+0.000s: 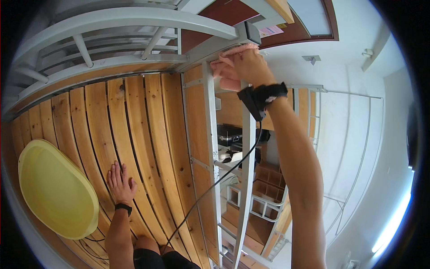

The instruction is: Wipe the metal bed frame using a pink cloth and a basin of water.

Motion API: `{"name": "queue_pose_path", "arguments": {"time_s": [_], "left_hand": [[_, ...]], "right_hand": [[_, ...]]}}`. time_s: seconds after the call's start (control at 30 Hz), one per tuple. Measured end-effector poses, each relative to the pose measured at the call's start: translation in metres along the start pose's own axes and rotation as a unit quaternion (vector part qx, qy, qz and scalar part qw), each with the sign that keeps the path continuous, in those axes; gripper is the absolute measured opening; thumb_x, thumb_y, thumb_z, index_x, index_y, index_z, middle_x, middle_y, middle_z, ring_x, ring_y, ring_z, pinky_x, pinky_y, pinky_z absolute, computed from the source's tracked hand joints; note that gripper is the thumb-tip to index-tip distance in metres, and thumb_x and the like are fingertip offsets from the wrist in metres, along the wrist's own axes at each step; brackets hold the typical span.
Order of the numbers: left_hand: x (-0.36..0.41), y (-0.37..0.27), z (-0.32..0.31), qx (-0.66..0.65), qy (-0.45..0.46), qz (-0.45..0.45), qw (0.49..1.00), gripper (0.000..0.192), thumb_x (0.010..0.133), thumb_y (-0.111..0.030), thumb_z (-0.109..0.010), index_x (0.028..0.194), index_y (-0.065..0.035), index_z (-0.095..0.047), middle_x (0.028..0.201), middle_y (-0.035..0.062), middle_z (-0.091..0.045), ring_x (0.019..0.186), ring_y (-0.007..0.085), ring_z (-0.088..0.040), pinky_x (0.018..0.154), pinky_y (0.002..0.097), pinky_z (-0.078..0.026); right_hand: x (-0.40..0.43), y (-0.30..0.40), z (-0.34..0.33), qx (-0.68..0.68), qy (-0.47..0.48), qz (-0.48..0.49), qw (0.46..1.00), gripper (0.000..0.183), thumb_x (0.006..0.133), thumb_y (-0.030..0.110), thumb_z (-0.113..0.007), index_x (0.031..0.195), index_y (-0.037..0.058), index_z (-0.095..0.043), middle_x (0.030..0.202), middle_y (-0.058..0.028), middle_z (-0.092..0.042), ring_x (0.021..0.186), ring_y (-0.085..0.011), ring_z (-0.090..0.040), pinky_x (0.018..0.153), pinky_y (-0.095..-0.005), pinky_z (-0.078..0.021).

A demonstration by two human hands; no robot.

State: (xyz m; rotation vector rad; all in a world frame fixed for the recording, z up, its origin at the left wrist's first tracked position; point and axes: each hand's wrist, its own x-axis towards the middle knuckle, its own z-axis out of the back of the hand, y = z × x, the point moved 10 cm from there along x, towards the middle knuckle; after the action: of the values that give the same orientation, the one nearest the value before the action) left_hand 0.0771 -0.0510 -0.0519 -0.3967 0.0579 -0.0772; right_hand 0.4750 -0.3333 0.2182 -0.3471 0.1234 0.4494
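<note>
My right hand [251, 65] grips a pink cloth [226, 69], pressed against the top of the grey metal post [242, 35] at the bunk frame's far corner. A black device is strapped to that wrist, with a cable trailing down across the view. My left hand [120, 183] lies flat on the wooden bed slats [134, 141], fingers slightly apart and holding nothing. Left of it, a pale yellow plastic basin [57, 188] rests on the slats. The basin looks bare inside.
A white metal guard rail [247, 161] runs along the bed's right side, with a drop beyond it. Below stand a black case [229, 134] and wooden shelves [268, 175]. A curved metal headboard rail [134, 18] crosses the far end. The black cable [208, 190] passes over the rail.
</note>
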Motion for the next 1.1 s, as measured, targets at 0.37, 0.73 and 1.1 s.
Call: {"name": "queue_pose_path", "arguments": {"time_s": [0.37, 0.73, 1.1], "left_hand": [[-0.008, 0.006, 0.005, 0.006, 0.007, 0.005, 1.0, 0.073, 0.087, -0.025, -0.058, 0.154, -0.0071, -0.034, 0.161, 0.0202, -0.03, 0.148, 0.0367, -0.029, 0.122, 0.0534, -0.022], [-0.004, 0.002, 0.008, 0.007, 0.006, 0.009, 1.0, 0.073, 0.083, -0.023, -0.062, 0.151, -0.0072, -0.039, 0.159, 0.0201, -0.033, 0.146, 0.0366, -0.032, 0.121, 0.0527, -0.024], [-0.003, -0.003, 0.009, -0.01, 0.0, -0.002, 1.0, 0.075, 0.087, -0.021, -0.06, 0.155, -0.0065, -0.033, 0.162, 0.021, -0.027, 0.148, 0.0378, -0.027, 0.122, 0.0538, -0.02]], "right_hand": [[-0.159, 0.074, 0.036, 0.064, -0.108, -0.116, 0.985, 0.045, 0.089, 0.013, -0.06, 0.124, -0.0138, -0.049, 0.095, -0.0222, -0.059, 0.078, -0.0341, -0.066, 0.065, -0.0403, -0.0585], [0.003, 0.032, 0.003, -0.183, 0.077, -0.119, 0.973, 0.036, 0.084, 0.021, -0.069, 0.109, -0.004, -0.064, 0.099, -0.0192, -0.068, 0.091, -0.0281, -0.071, 0.067, -0.0329, -0.0587], [-0.138, -0.11, -0.009, 0.176, 0.063, -0.186, 0.965, 0.027, 0.095, 0.024, -0.055, 0.113, 0.0065, -0.064, 0.087, -0.0192, -0.069, 0.082, -0.0383, -0.068, 0.074, -0.0492, -0.0546]]}}
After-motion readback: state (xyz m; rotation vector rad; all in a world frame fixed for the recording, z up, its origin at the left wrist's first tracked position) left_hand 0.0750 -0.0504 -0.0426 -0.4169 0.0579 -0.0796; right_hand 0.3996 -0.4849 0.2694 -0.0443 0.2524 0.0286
